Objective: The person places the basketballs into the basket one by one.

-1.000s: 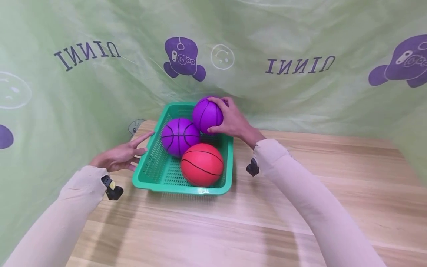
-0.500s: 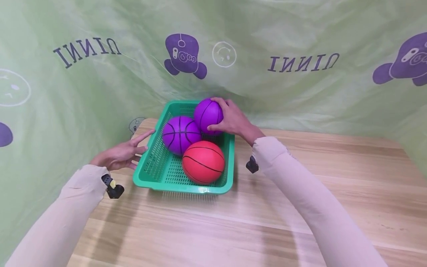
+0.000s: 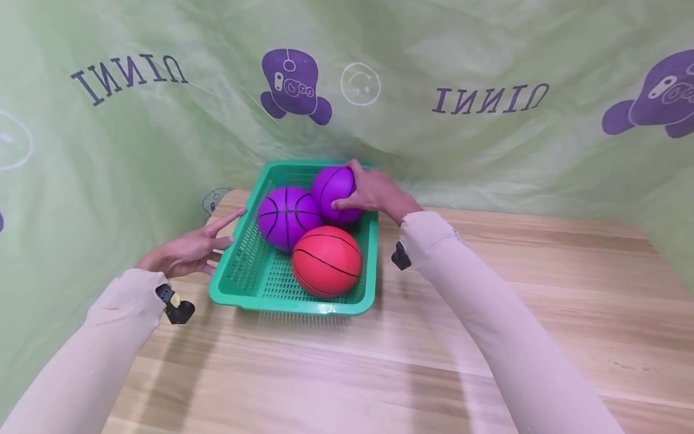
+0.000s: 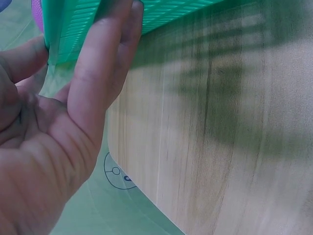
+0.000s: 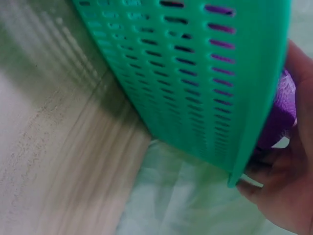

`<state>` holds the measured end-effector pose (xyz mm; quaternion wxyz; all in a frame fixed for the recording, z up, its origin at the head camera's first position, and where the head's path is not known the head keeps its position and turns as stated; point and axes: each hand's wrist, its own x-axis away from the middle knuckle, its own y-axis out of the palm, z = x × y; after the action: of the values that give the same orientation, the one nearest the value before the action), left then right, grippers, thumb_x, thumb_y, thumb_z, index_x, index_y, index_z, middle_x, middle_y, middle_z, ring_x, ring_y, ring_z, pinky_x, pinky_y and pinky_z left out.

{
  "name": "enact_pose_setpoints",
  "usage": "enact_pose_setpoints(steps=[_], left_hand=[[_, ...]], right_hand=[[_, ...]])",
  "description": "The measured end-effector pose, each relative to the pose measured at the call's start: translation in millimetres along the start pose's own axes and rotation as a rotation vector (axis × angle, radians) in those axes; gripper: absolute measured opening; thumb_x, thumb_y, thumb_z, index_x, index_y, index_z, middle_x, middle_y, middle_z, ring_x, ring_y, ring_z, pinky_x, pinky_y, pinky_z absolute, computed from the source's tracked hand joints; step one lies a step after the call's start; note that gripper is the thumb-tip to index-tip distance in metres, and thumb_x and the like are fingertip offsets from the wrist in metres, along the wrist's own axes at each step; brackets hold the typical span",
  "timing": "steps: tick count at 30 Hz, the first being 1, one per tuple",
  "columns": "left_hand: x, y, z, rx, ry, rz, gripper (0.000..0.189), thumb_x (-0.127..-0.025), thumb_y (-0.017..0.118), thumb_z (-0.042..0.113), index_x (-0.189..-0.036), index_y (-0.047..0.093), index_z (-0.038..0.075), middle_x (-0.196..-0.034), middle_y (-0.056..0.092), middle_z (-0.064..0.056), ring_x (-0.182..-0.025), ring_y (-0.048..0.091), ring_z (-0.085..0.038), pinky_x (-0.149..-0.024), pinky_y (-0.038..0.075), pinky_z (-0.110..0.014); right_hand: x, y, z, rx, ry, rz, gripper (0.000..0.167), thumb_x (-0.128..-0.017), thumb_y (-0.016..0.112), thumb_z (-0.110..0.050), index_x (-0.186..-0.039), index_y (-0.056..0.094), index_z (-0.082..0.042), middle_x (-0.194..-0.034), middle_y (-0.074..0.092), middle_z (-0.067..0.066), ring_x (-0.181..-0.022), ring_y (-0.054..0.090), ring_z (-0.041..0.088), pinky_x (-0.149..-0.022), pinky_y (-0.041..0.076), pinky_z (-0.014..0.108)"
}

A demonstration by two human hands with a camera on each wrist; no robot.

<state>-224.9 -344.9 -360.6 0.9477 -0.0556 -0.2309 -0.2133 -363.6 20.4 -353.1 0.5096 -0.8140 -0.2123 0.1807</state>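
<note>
A green slotted plastic basket [image 3: 260,303] holds two purple toy basketballs and a red one. My right hand [image 3: 376,193] grips the back-right purple basketball [image 3: 329,190], its fingers over the far side and thumb in front. In the right wrist view, that purple ball [image 5: 281,112] shows partly behind the basket wall [image 5: 186,88]. The other purple basketball [image 3: 287,218] lies left of it, and the red basketball [image 3: 326,261] lies in front. My left hand [image 3: 190,250] touches the basket's left side with spread, fairly straight fingers; the left wrist view shows fingers [image 4: 93,73] along the wall.
The basket stands on a light wood-grain table [image 3: 303,374] near its back left corner. Green printed cloth [image 3: 401,138] hangs behind and to the left of it. A black wrist device [image 3: 178,308] sticks out below the left sleeve.
My right hand and the purple basketball in it have moved slightly down into the basket. The left hand keeps its place at the basket's side. The head view has shifted a little.
</note>
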Motion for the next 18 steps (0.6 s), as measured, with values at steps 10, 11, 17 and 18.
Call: enact_pose_setpoints(steps=[10,11,17,18], left_hand=[[0.9,-0.5,2.2,0.015,0.019,-0.019,0.072,-0.110,0.036,0.010,-0.159,-0.004,0.045,-0.151,0.026,-0.030,-0.112,0.063,-0.039,-0.091,0.051,-0.061],[0.7,-0.2,2.1,0.017,0.019,-0.019,0.072,-0.110,0.036,0.009,-0.159,-0.004,0.045,-0.152,0.025,-0.030,-0.112,0.062,-0.039,-0.091,0.051,-0.061],[0.9,-0.8,-0.5,0.014,0.017,-0.022,0.073,-0.110,0.037,0.010,-0.159,-0.004,0.046,-0.151,0.027,-0.031,-0.113,0.062,-0.039,-0.091,0.050,-0.061],[1.2,-1.3,-0.7,0.005,0.019,-0.021,0.073,-0.110,0.037,0.011,-0.159,-0.004,0.046,-0.150,0.028,-0.031,-0.112,0.063,-0.039,-0.091,0.051,-0.061]], right_hand=[[-2.2,1.9,-3.8,0.261,-0.066,0.020,0.087,-0.083,0.071,-0.062,-0.141,0.043,-0.004,-0.124,0.049,0.023,-0.116,0.044,0.036,-0.101,0.040,0.045],[-1.9,1.7,-4.8,0.306,-0.081,0.029,0.088,-0.083,0.070,-0.064,-0.140,0.045,-0.002,-0.124,0.048,0.024,-0.117,0.044,0.036,-0.102,0.039,0.046],[-3.8,2.9,-8.2,0.340,-0.118,0.038,0.092,-0.085,0.071,-0.061,-0.146,0.037,-0.001,-0.132,0.053,0.022,-0.126,0.048,0.034,-0.116,0.026,0.054],[-4.6,3.2,-8.3,0.320,-0.115,0.036,0.091,-0.085,0.072,-0.060,-0.147,0.035,-0.005,-0.133,0.054,0.021,-0.128,0.048,0.033,-0.117,0.023,0.055]])
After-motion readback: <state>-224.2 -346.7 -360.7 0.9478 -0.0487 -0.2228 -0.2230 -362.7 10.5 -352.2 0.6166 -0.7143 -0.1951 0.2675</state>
